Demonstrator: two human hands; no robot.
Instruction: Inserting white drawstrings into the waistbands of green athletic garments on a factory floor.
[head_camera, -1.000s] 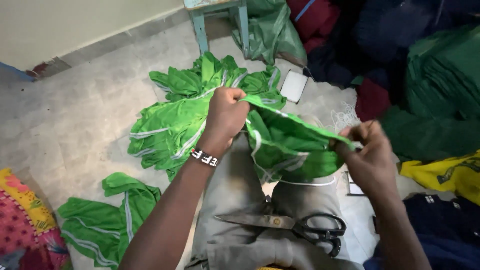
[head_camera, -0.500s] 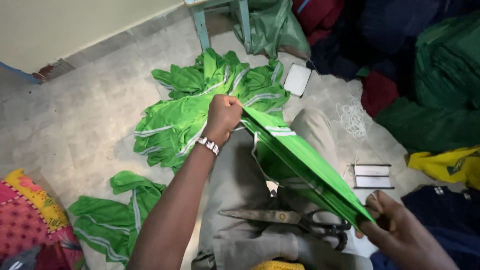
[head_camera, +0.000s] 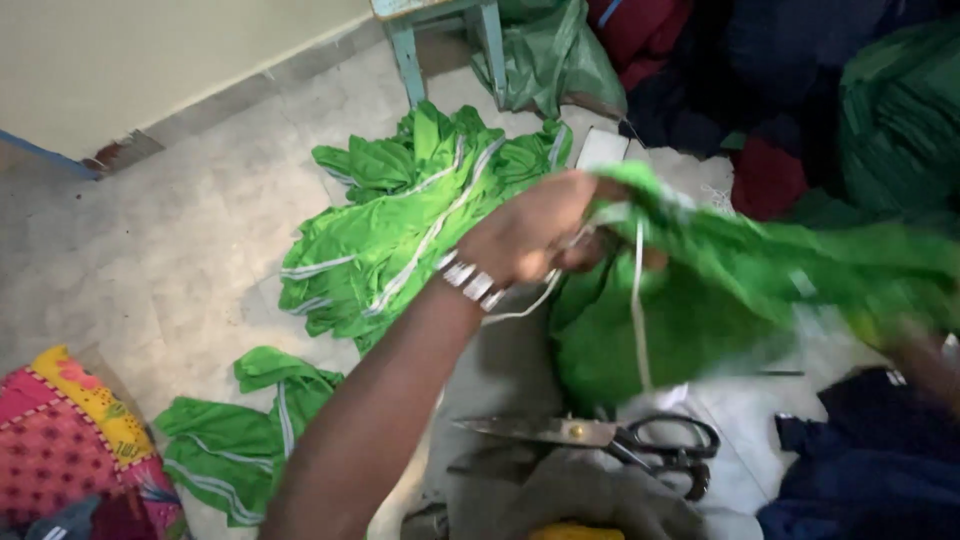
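The left hand (head_camera: 535, 235) is clenched on one end of a green garment with white piping (head_camera: 720, 290), held up above the lap near the middle of the view, the cloth stretching away toward three o'clock. The right hand (head_camera: 915, 345) sits at four o'clock, blurred and mostly hidden behind the fabric, so its grip cannot be told. Black-handled scissors (head_camera: 610, 440) lie on the lap at six o'clock, and a heap of green garments (head_camera: 400, 225) rests on the floor at ten o'clock of the left hand
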